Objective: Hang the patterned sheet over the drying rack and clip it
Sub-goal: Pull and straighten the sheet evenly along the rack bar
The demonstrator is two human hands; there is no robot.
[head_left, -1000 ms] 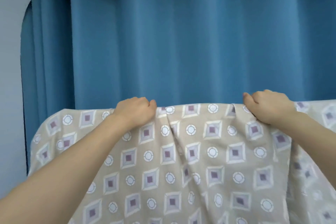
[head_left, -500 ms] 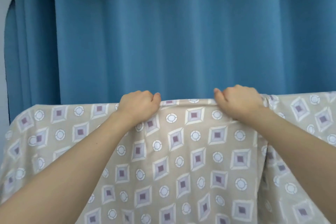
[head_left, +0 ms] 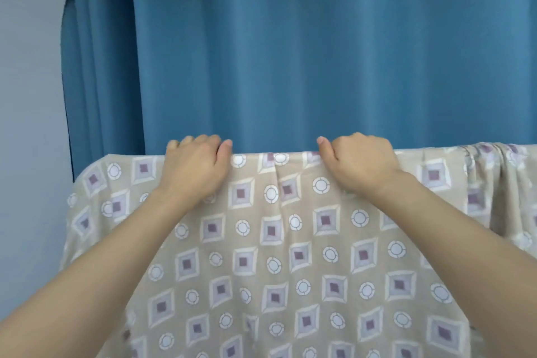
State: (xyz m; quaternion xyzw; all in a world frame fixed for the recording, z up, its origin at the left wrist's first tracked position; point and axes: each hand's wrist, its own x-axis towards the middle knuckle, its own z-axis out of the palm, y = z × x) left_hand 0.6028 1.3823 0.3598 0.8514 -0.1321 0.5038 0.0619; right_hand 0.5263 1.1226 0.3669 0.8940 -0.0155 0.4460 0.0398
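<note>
A beige sheet [head_left: 270, 256] printed with purple squares and white circles hangs in front of me, its top fold running level across the view. The drying rack is hidden under the fabric. My left hand [head_left: 194, 168] grips the top fold, fingers curled over the far side. My right hand [head_left: 360, 166] grips the same fold a short way to the right, thumb pointing inward. Between the hands the cloth has a small pleat. To the right the sheet bunches into folds [head_left: 494, 183]. No clip is in view.
A blue curtain [head_left: 319, 52] hangs close behind the sheet across most of the view. A pale grey wall [head_left: 29, 96] with a rounded corner stands at the left.
My two hands have come closer together along the top fold, the right one sliding left. The view has shifted, and the sheet's left end shows again.
</note>
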